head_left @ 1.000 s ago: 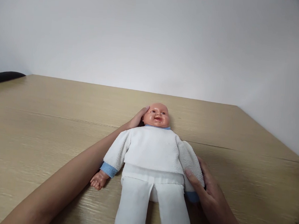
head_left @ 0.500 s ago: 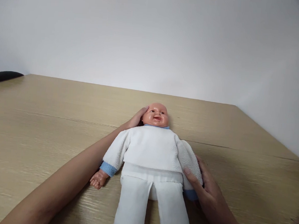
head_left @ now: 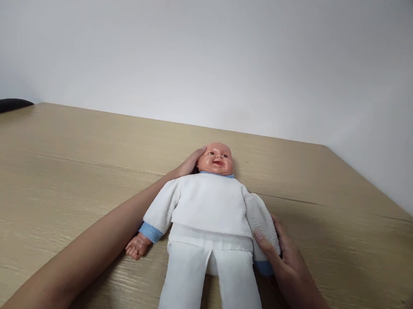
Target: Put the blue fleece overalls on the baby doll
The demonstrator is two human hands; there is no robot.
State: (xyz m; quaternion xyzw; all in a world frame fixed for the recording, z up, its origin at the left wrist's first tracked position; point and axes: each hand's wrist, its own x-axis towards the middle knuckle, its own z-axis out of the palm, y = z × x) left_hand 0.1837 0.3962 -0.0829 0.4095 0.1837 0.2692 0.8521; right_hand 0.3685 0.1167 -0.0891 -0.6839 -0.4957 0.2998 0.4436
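A baby doll lies on its back, dressed in a white fleece top with blue cuffs and collar and white trousers. Its bald plastic head points toward the far side of the table. My left hand cups the side of that head, thumb along the temple, with the other fingers hidden behind it. Around the doll's sleeve on the right, my right hand is closed, thumb on top and fingers at the outer side. The doll's other arm rests against my left forearm, its small plastic hand showing.
The wooden table has a thin seam running across it. Behind it stands a plain pale wall. A dark curved object shows at the table's far left edge.
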